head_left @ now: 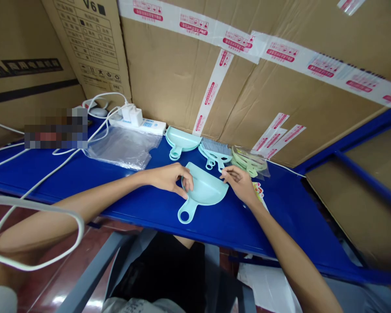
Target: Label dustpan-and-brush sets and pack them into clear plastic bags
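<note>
The dustpan (206, 187) was touched by the half-open left hand (172, 179); the brush handle (221, 168) was pinched by the right (238, 181).

Above and left of the power strip (154, 126), "V6" is printed in dark characters beside a solid square on the upright carton (97, 50); beneath it runs a ruled table of small Chinese print with tick boxes, one filled, and lower still a row of handling pictograms. Farther left of the strip, another carton (11, 41) bears a dark band with large Chinese characters, too blurred to read surely. Above and right of the strip, white packing tape (217, 80) repeats pink labels of white Chinese characters, too small to make out
</note>
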The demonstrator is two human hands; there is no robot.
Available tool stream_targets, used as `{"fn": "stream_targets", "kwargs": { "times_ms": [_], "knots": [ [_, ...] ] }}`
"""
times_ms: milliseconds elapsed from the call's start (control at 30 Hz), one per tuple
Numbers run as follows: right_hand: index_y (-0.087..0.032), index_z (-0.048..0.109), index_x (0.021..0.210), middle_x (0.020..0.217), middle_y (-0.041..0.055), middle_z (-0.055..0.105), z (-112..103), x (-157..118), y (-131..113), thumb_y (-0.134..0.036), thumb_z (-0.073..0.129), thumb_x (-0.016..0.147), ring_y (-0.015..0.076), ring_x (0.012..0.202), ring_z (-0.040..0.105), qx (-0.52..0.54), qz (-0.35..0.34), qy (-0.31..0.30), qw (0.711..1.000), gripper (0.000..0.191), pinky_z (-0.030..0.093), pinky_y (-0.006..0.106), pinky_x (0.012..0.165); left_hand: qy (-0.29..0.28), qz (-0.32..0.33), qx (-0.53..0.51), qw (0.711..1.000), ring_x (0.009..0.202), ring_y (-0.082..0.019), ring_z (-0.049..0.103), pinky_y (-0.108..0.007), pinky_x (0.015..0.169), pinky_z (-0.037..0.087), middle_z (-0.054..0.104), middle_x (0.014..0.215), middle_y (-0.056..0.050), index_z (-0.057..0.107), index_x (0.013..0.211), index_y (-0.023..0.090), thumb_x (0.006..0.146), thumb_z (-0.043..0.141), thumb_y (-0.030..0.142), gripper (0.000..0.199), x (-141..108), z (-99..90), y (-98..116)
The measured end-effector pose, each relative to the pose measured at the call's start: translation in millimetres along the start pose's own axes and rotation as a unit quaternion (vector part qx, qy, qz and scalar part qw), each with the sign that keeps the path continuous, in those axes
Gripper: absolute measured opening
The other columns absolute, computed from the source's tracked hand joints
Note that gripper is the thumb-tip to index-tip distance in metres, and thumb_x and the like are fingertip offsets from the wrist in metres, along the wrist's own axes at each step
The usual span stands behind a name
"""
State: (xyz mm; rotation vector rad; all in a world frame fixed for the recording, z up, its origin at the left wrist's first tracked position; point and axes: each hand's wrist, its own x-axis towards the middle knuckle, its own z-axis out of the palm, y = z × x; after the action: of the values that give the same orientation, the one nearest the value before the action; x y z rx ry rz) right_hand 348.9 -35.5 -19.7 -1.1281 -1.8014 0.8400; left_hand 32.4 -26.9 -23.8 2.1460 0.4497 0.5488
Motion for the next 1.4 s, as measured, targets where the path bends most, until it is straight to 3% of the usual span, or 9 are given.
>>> {"fn": "stream_targets", "kwargs": {
  "times_ms": [300, 500, 700, 900, 1000, 1100, 1233, 1333, 1400],
  "knots": [
    [-0.021, 0.072, 0.095, 0.090, 0.0065, 0.080, -4, 0, 0, -0.054, 0.079, 0.092, 0.0221, 0.082, 0.079, 0.067, -0.026, 0.073, 0.995, 0.034, 0.066, 0.041, 0.085, 0.010, 0.031, 0.049, 0.998, 0.093, -0.020, 0.067, -0.026, 0.070, 0.050, 0.077, 0.099, -0.009, 0.081, 0.105, 0.019, 0.083, 0.091, 0.038, 0.031, 0, -1.8, 6],
    [-0.022, 0.074, 0.100, 0.100, 0.0058, 0.074, -2, -7, -7, -0.040, 0.074, 0.100, 0.0206, 0.085, 0.078, 0.028, -0.116, 0.089, 0.989, 0.018, 0.066, 0.038, 0.081, 0.184, -0.024, 0.030, 0.982, 0.089, -0.017, 0.065, -0.024, 0.064, 0.044, 0.075, 0.104, -0.010, 0.069, 0.127, 0.016, 0.104, 0.065, 0.046, 0.038, 3, -8.1, 7],
    [-0.024, 0.075, 0.103, 0.104, 0.0071, 0.074, 3, -22, -35, -0.018, 0.071, 0.100, 0.0228, 0.099, 0.075, -0.134, -0.278, 0.035, 0.951, 0.008, 0.060, 0.040, 0.090, 0.242, -0.014, -0.227, 0.943, 0.093, -0.022, 0.073, -0.024, 0.054, 0.052, 0.072, 0.122, -0.017, 0.036, 0.155, 0.023, 0.103, 0.065, 0.054, 0.068, 7, -6.7, 5],
    [-0.021, 0.073, 0.102, 0.097, 0.0078, 0.074, 10, -29, -49, -0.012, 0.072, 0.098, 0.0201, 0.091, 0.073, -0.108, -0.324, -0.057, 0.938, 0.010, 0.059, 0.034, 0.080, 0.307, -0.008, -0.339, 0.889, 0.080, -0.025, 0.077, -0.023, 0.047, 0.055, 0.066, 0.079, 0.000, 0.050, 0.120, 0.022, 0.090, 0.085, 0.042, 0.051, 10, -10.7, 14],
    [-0.020, 0.074, 0.101, 0.094, 0.0077, 0.074, 9, -28, -47, -0.014, 0.072, 0.098, 0.0193, 0.087, 0.071, -0.087, -0.316, -0.101, 0.939, 0.006, 0.058, 0.033, 0.078, 0.353, -0.042, -0.353, 0.866, 0.067, -0.019, 0.071, -0.026, 0.047, 0.059, 0.062, 0.073, 0.004, 0.053, 0.127, 0.019, 0.086, 0.088, 0.033, 0.056, 10, -13.4, 12],
    [-0.018, 0.076, 0.096, 0.089, 0.0059, 0.072, 6, -27, -48, -0.018, 0.075, 0.097, 0.0167, 0.081, 0.069, -0.050, -0.286, -0.176, 0.941, 0.002, 0.056, 0.031, 0.076, 0.381, -0.090, -0.331, 0.859, 0.059, -0.015, 0.066, -0.027, 0.049, 0.060, 0.061, 0.071, 0.005, 0.052, 0.137, 0.016, 0.084, 0.089, 0.028, 0.066, 9, -12.7, 8],
    [-0.018, 0.080, 0.094, 0.084, 0.0034, 0.072, 3, -27, -53, -0.024, 0.076, 0.098, 0.0141, 0.074, 0.068, -0.008, -0.226, -0.287, 0.931, 0.008, 0.055, 0.028, 0.073, 0.329, -0.110, -0.252, 0.904, 0.049, -0.012, 0.061, -0.025, 0.048, 0.052, 0.060, 0.070, 0.006, 0.050, 0.141, 0.014, 0.087, 0.086, 0.034, 0.068, 9, -7.3, -1],
    [-0.020, 0.082, 0.095, 0.084, 0.0035, 0.073, 5, -27, -55, -0.031, 0.075, 0.099, 0.0147, 0.073, 0.069, -0.018, -0.199, -0.320, 0.926, 0.013, 0.056, 0.029, 0.073, 0.306, -0.096, -0.095, 0.942, 0.050, -0.011, 0.056, -0.023, 0.050, 0.045, 0.057, 0.068, 0.006, 0.055, 0.139, 0.014, 0.096, 0.076, 0.039, 0.054, 8, -3.4, -7],
    [-0.021, 0.083, 0.097, 0.085, 0.0043, 0.074, 9, -28, -54, -0.033, 0.074, 0.100, 0.0157, 0.075, 0.068, -0.030, -0.202, -0.330, 0.922, 0.016, 0.057, 0.031, 0.075, 0.315, -0.074, 0.023, 0.946, 0.060, -0.011, 0.057, -0.024, 0.057, 0.046, 0.065, 0.080, 0.001, 0.061, 0.135, 0.016, 0.099, 0.071, 0.040, 0.045, 7, -2.3, -9]
  ]
}}
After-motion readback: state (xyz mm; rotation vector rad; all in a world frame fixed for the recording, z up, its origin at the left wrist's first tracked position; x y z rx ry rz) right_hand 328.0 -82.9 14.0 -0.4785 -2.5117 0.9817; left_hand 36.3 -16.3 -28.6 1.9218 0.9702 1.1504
